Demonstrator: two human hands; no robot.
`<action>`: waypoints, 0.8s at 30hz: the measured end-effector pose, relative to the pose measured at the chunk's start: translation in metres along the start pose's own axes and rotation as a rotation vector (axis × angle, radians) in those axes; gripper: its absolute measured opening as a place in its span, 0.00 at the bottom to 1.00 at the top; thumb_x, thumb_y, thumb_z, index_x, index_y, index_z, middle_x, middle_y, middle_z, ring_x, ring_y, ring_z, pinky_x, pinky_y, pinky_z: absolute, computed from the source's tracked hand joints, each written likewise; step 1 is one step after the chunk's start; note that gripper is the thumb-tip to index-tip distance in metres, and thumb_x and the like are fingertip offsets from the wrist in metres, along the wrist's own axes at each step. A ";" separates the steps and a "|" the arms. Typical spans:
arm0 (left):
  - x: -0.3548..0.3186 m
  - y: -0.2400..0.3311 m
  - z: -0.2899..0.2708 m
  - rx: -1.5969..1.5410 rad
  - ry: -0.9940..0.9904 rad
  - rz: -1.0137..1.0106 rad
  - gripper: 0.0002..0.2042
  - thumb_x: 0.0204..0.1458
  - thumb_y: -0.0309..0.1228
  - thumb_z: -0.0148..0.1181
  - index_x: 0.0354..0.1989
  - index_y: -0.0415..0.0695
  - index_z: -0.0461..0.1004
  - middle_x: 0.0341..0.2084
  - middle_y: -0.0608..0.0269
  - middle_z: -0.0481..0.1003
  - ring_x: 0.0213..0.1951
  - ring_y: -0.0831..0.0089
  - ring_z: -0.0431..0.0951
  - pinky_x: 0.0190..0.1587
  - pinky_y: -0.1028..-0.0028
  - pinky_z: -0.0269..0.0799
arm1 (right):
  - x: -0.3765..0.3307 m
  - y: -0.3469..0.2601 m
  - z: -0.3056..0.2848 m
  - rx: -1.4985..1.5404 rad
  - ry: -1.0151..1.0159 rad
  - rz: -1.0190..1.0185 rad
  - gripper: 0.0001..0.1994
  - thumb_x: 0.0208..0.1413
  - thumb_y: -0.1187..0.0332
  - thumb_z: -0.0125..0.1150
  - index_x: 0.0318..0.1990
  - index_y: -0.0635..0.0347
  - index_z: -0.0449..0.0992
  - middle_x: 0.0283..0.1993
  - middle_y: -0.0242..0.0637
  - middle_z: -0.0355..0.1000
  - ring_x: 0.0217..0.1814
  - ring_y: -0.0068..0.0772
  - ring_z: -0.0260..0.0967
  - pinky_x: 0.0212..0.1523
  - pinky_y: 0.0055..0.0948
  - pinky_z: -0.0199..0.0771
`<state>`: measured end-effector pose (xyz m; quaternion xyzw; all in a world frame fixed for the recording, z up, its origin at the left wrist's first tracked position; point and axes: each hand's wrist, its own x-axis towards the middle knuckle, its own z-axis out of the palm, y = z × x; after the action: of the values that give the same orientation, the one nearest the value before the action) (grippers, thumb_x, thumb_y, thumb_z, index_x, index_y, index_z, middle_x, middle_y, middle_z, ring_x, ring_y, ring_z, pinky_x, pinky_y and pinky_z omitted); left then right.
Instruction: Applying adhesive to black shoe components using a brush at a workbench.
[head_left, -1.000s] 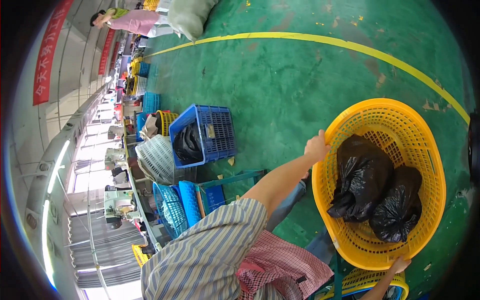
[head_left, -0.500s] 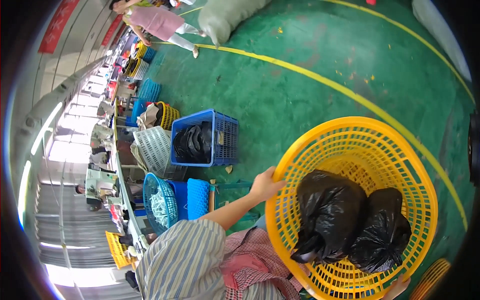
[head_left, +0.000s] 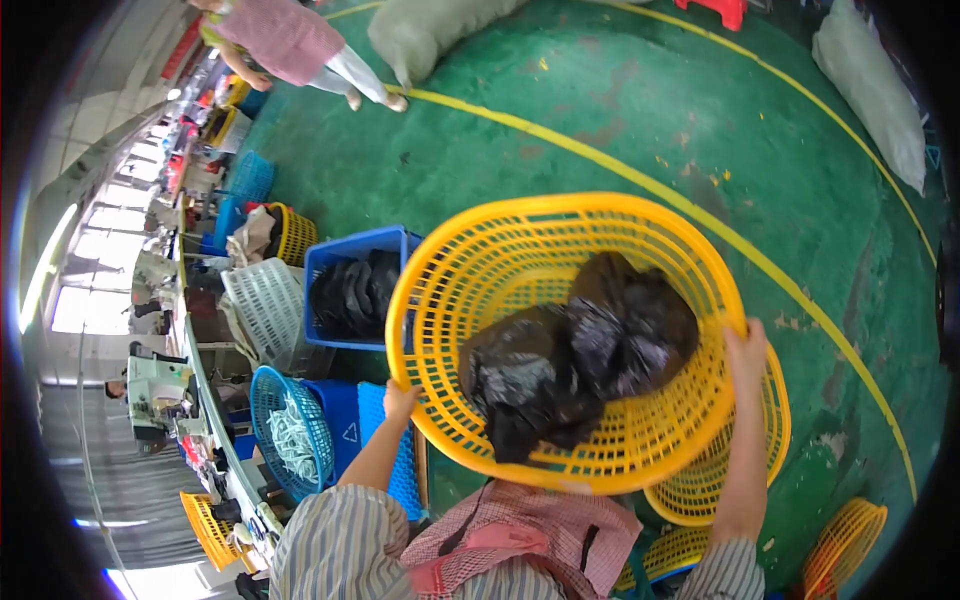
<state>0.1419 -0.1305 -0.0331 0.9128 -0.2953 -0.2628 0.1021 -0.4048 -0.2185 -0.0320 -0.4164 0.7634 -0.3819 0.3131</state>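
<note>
In the head view, your left hand (head_left: pixel 402 402) is closed on the near left rim of a yellow basket (head_left: pixel 545 207), and your right hand (head_left: pixel 742 345) is closed on its right rim; some fingers of each are hidden. The basket spans the gap between your hands, its opening facing up toward you. Two black bags (head_left: pixel 525 365) (head_left: pixel 640 325) lie in it, touching, one nearer each hand. Left of your left hand stands a blue round basket (head_left: pixel 322 440) of white strips; ahead and left of that hand, a blue crate (head_left: pixel 350 239) holds black plastic. Another yellow basket (head_left: pixel 780 440) sits lower down, partly behind your right forearm.
</note>
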 end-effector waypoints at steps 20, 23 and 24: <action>0.048 -0.037 0.176 0.085 -0.473 -0.508 0.20 0.45 0.40 0.54 0.45 0.43 0.62 0.32 0.59 0.70 0.36 0.63 0.70 0.34 0.68 0.65 | 0.074 0.095 0.084 -0.168 -0.209 -0.370 0.32 0.43 0.60 0.56 0.55 0.61 0.53 0.60 0.46 0.47 0.63 0.41 0.43 0.59 0.34 0.46; -0.049 0.052 0.221 0.076 -0.642 -0.366 0.31 0.42 0.47 0.55 0.52 0.40 0.57 0.49 0.54 0.60 0.53 0.61 0.57 0.52 0.66 0.51 | -0.029 0.182 0.014 -0.009 0.436 0.348 0.29 0.44 0.73 0.55 0.56 0.61 0.53 0.55 0.44 0.54 0.57 0.37 0.52 0.58 0.34 0.52; -0.050 0.040 0.230 0.056 -0.766 -0.241 0.34 0.40 0.48 0.56 0.52 0.37 0.55 0.52 0.52 0.56 0.54 0.60 0.55 0.53 0.67 0.50 | -0.070 0.185 0.005 0.427 0.718 0.662 0.28 0.46 0.73 0.54 0.56 0.63 0.51 0.55 0.46 0.54 0.56 0.36 0.53 0.56 0.35 0.57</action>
<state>-0.0363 -0.1399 -0.1919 0.7794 -0.2097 -0.5860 -0.0719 -0.4423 -0.0921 -0.1792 0.0767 0.8183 -0.5282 0.2136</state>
